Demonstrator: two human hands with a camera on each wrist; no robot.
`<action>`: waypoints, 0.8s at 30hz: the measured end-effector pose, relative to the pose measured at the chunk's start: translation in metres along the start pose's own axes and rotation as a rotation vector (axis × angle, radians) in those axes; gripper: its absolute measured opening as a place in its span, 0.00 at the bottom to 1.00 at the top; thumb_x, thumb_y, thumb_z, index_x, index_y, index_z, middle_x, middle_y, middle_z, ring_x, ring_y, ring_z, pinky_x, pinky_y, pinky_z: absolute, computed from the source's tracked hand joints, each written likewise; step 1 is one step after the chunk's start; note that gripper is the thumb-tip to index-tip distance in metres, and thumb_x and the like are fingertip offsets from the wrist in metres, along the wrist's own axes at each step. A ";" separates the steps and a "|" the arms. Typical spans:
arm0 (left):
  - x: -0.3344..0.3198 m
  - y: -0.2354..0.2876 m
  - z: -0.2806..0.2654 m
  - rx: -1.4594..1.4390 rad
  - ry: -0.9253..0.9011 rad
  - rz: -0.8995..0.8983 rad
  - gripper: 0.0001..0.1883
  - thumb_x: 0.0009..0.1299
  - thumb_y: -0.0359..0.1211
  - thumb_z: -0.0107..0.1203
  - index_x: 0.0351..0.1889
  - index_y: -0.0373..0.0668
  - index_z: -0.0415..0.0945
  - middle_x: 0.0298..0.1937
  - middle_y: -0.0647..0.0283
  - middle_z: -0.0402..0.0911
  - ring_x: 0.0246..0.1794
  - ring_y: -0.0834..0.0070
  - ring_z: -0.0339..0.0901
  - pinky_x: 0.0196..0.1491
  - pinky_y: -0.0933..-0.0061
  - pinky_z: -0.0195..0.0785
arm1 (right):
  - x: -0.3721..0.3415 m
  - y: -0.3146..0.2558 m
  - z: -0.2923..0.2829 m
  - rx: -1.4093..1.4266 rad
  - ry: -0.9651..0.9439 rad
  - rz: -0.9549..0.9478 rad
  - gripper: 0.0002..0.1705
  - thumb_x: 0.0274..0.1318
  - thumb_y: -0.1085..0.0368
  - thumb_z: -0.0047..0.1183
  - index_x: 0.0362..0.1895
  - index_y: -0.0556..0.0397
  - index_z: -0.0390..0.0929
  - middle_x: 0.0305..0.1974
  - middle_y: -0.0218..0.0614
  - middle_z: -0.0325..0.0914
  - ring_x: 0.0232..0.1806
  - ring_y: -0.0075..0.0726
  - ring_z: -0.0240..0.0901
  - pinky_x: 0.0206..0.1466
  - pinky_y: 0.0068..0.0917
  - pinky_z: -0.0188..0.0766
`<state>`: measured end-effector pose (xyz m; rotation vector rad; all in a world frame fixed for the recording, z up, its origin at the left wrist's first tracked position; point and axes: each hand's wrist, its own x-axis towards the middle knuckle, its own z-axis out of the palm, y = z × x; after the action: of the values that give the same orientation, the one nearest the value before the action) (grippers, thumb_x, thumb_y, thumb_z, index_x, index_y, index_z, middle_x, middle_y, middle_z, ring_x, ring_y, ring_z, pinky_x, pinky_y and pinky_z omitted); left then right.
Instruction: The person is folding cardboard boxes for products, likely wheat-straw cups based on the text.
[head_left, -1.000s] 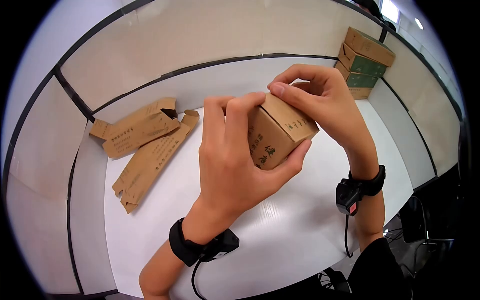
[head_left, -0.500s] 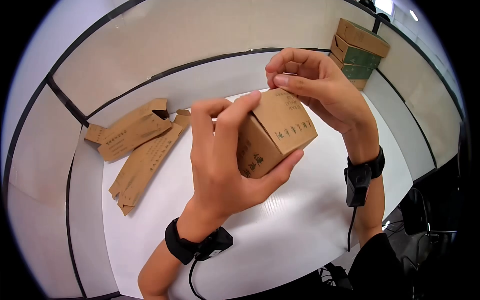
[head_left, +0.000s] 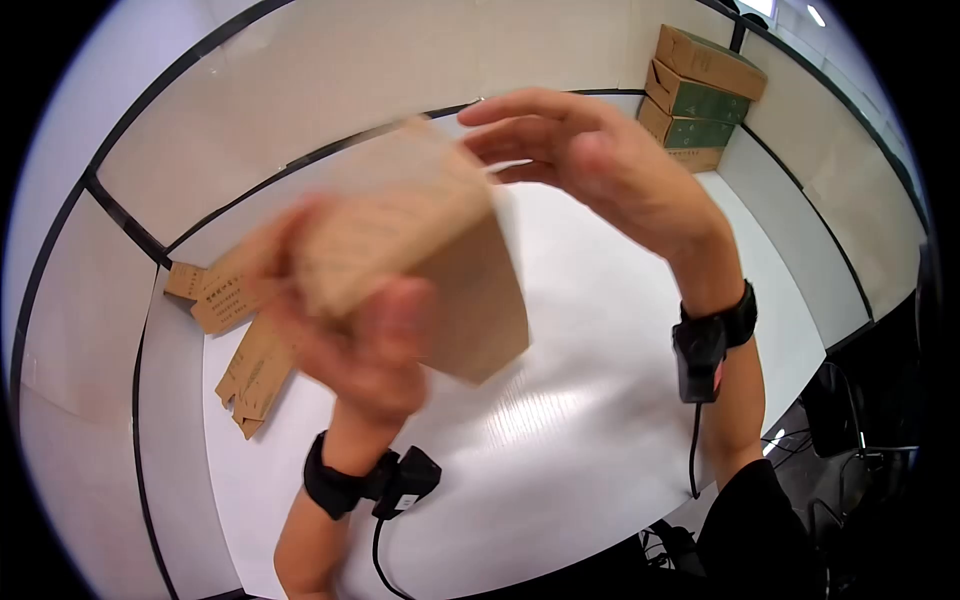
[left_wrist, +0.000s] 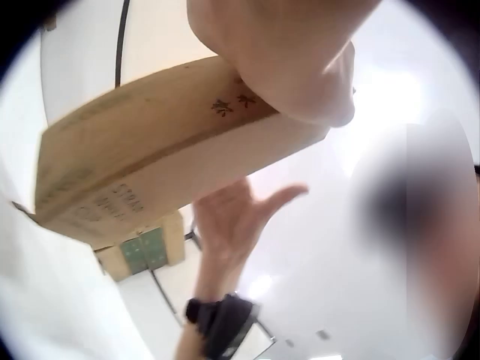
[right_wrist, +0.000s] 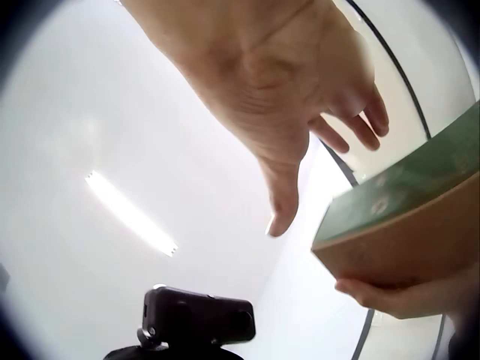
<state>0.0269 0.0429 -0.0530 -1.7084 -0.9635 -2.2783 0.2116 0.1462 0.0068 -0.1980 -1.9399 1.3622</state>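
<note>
A brown cardboard box (head_left: 475, 290) with printed characters is held up above the white table, blurred by motion in the head view. My left hand (head_left: 375, 375) grips it from the left and below, with the thumb along its near side. In the right wrist view the box (right_wrist: 409, 247) shows a green face, and the left fingers curl under its lower side. My right hand (head_left: 610, 165) is raised to the right of the box, fingers loosely extended. In the right wrist view a gap separates that hand (right_wrist: 277, 90) from the box, its thumb spread out.
Two flattened brown cartons, one (head_left: 225, 295) partly over the other (head_left: 258, 385), lie at the table's left. Several brown and green boxes (head_left: 705, 100) are stacked in the far right corner. Low white panels (head_left: 400, 70) with black edging surround the table (head_left: 600, 420).
The right hand has let go of the box and opened out. The left hand has turned the box and moved it leftward. Both flattened cartons stay put.
</note>
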 end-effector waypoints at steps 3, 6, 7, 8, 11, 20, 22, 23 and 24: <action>0.030 0.009 -0.019 -0.011 0.203 -0.337 0.30 0.77 0.58 0.32 0.58 0.43 0.65 0.55 0.59 0.72 0.57 0.74 0.71 0.57 0.72 0.66 | -0.005 0.002 -0.023 -0.229 -0.211 -0.088 0.54 0.40 0.39 0.71 0.64 0.62 0.66 0.56 0.54 0.75 0.61 0.50 0.72 0.67 0.41 0.65; 0.043 0.015 -0.014 -0.167 0.334 -0.475 0.29 0.78 0.58 0.30 0.57 0.45 0.65 0.54 0.61 0.72 0.58 0.76 0.70 0.59 0.73 0.62 | -0.011 -0.008 -0.018 -0.378 -0.263 0.061 0.56 0.38 0.41 0.73 0.64 0.64 0.65 0.55 0.56 0.74 0.59 0.50 0.73 0.65 0.43 0.67; 0.044 0.015 -0.012 -0.202 0.362 -0.529 0.29 0.78 0.59 0.29 0.57 0.46 0.65 0.53 0.62 0.72 0.59 0.77 0.69 0.61 0.72 0.61 | -0.011 -0.009 -0.015 -0.369 -0.260 0.146 0.55 0.39 0.42 0.73 0.64 0.64 0.64 0.55 0.57 0.75 0.58 0.49 0.73 0.64 0.43 0.68; 0.041 0.009 -0.013 -0.238 0.387 -0.515 0.25 0.78 0.54 0.35 0.56 0.43 0.67 0.55 0.62 0.72 0.61 0.77 0.66 0.62 0.71 0.59 | -0.011 -0.005 -0.012 -0.337 -0.220 0.142 0.51 0.41 0.44 0.72 0.64 0.63 0.66 0.51 0.52 0.77 0.53 0.45 0.76 0.59 0.37 0.71; 0.038 -0.016 -0.025 -0.142 0.413 -0.563 0.22 0.77 0.49 0.43 0.57 0.43 0.68 0.53 0.64 0.72 0.60 0.77 0.65 0.66 0.71 0.53 | -0.010 -0.009 -0.020 -0.445 -0.006 0.154 0.46 0.43 0.46 0.70 0.63 0.59 0.69 0.47 0.47 0.78 0.49 0.42 0.77 0.53 0.32 0.72; 0.049 0.000 -0.023 0.116 -0.241 -0.422 0.16 0.67 0.35 0.56 0.51 0.40 0.77 0.54 0.55 0.77 0.62 0.64 0.71 0.64 0.66 0.59 | -0.011 -0.026 -0.024 -0.713 0.047 -0.194 0.48 0.33 0.62 0.75 0.65 0.48 0.70 0.44 0.34 0.77 0.48 0.33 0.76 0.58 0.32 0.72; 0.041 0.006 -0.010 0.084 -0.462 -0.275 0.17 0.65 0.35 0.59 0.50 0.40 0.77 0.53 0.52 0.77 0.60 0.62 0.72 0.62 0.64 0.61 | -0.011 -0.031 -0.004 -0.651 -0.049 -0.128 0.46 0.33 0.67 0.73 0.64 0.51 0.71 0.46 0.33 0.77 0.48 0.32 0.76 0.59 0.32 0.71; 0.037 0.010 -0.005 0.105 -0.534 -0.200 0.19 0.61 0.35 0.64 0.49 0.38 0.76 0.52 0.51 0.76 0.61 0.59 0.71 0.62 0.62 0.61 | -0.009 -0.030 0.002 -0.616 -0.098 -0.098 0.46 0.32 0.67 0.73 0.63 0.53 0.72 0.47 0.34 0.77 0.47 0.31 0.76 0.59 0.30 0.72; 0.032 0.012 -0.001 0.158 -0.614 -0.147 0.23 0.59 0.36 0.67 0.51 0.38 0.75 0.54 0.52 0.73 0.60 0.57 0.71 0.61 0.60 0.62 | -0.008 -0.027 0.006 -0.608 -0.131 -0.105 0.45 0.33 0.68 0.73 0.63 0.53 0.72 0.48 0.34 0.77 0.47 0.31 0.76 0.59 0.30 0.72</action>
<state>0.0209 0.0411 -0.0190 -2.3804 -1.3668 -1.6976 0.2209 0.1260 0.0249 -0.2946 -2.3948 0.6988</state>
